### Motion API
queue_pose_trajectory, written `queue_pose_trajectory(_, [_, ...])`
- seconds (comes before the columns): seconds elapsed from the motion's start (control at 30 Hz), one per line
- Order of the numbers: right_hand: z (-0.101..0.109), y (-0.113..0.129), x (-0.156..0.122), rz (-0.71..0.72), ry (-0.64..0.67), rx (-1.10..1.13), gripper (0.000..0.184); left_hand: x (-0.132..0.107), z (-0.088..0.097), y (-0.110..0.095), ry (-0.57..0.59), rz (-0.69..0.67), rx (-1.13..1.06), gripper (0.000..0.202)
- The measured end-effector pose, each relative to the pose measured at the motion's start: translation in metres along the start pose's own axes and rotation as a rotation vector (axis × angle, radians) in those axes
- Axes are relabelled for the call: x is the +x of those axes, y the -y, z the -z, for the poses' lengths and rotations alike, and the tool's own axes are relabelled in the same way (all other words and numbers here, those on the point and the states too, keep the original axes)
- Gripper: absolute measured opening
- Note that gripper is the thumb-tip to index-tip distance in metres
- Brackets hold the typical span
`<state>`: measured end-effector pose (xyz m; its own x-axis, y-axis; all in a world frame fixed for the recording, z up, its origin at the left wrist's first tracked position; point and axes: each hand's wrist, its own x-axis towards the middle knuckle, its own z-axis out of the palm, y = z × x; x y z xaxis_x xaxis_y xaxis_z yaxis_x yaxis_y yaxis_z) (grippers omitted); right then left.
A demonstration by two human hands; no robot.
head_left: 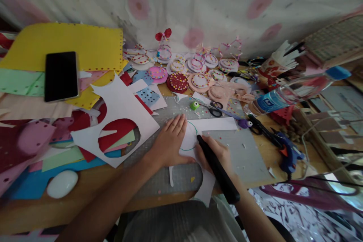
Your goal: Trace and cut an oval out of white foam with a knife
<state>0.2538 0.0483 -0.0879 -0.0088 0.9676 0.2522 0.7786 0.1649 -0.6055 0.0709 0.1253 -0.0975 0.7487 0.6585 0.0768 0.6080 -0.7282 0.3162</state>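
Cluttered worktop | white paper at 6 o'clock | left hand spread flat, pinning paper steady | right hand closed around black pen, tip on green curve

Phone on paper stack at left, scissors behind the sheet, glue gun at right

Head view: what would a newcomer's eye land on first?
At centre, the left hand lies flat on white paper while the right hand grips a black pen, its tip on a green curve. Behind them stands a row of decorated discs. A phone lies on a yellow sheet at far left.
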Motion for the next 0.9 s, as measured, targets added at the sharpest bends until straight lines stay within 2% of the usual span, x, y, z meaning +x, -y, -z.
queue_pose_trajectory(0.2, [-0.003, 0.007, -0.010, -0.036, -0.055, 0.002, 0.007, 0.001, 0.001, 0.000, 0.005, -0.002, 0.016, 0.121])
queue_pose_trajectory(0.33, [-0.005, 0.014, -0.016, -0.124, -0.083, 0.020, 0.011, 0.001, 0.003, -0.001, 0.018, -0.002, 0.017, 0.118])
queue_pose_trajectory(0.63, [-0.005, 0.028, -0.023, -0.275, -0.157, 0.154, 0.013, 0.001, 0.000, -0.001, -0.009, 0.000, 0.005, 0.118])
queue_pose_trajectory(0.9, [-0.010, 0.034, -0.029, -0.344, -0.224, 0.228, 0.012, 0.001, 0.001, -0.001, 0.013, 0.000, 0.012, 0.120])
